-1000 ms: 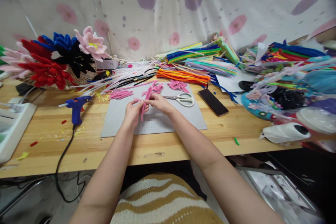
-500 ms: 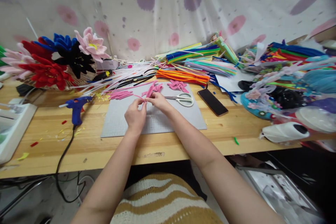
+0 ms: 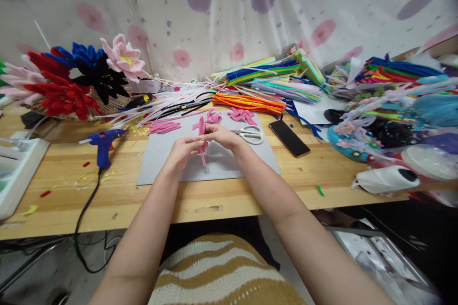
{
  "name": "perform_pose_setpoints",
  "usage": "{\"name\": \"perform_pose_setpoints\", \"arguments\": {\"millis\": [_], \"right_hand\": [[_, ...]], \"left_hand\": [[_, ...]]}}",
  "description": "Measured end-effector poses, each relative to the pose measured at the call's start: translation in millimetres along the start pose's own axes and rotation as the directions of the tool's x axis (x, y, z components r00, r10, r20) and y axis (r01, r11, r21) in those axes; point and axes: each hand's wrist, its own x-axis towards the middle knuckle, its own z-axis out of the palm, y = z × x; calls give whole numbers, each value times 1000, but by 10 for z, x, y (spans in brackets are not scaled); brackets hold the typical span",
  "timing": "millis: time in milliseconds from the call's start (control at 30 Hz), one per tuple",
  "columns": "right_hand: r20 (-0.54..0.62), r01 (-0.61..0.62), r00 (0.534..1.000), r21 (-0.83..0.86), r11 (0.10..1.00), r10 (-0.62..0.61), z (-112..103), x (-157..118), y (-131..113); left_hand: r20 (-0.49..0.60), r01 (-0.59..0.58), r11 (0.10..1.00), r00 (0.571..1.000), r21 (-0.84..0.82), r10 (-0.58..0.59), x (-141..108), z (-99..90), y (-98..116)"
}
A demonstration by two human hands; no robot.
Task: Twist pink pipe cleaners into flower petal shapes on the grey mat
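Observation:
Both hands meet over the grey cutting mat (image 3: pixel 157 167), closed on a pink pipe cleaner (image 3: pixel 202 126) bent into a petal-like loop. The loop stands up above the fingers, and a tail hangs below them. My left hand (image 3: pixel 184 151) pinches it from the left, while my right hand (image 3: pixel 222 137) grips it from the right. Short pink pipe cleaner pieces (image 3: pixel 164 127) lie at the mat's upper left. Behind my hands are bent pink shapes (image 3: pixel 213 116), with another pink cluster (image 3: pixel 241 115) to the right. Scissors (image 3: pixel 252 135) rest beside my right hand.
A blue glue gun (image 3: pixel 104 145) with a black cord stands left of the mat. To the right lies a phone (image 3: pixel 289 138). Bundles of coloured pipe cleaners (image 3: pixel 250 103) line the back. Fuzzy flowers (image 3: pixel 71 93) fill the back left; bagged supplies (image 3: pixel 422 162) crowd the right.
The pink pipe cleaner has turned more upright between my hands, its tail now pointing down toward me. My left fingers have shifted from a fingertip pinch to lying across it.

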Motion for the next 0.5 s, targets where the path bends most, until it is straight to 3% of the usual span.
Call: {"name": "perform_pose_setpoints", "arguments": {"millis": [133,233,367,500], "right_hand": [[70,-1,998,5,1000,1,-17,-53,-2],[27,37,999,-46,998,-35,-26,-97,-17],[13,71,997,-242,968,-70,-31,-120,-53],[-105,108,982,-373,922,-157,49,-104,-71]], "left_hand": [[3,-2,998,1000,-66,2,-9,-14,-15],[-81,-60,994,995,-86,53,18,-14,-36],[-183,-111,994,977,-9,108,42,16,-32],[-278,-142,990,951,9,139,54,97,11]]}}
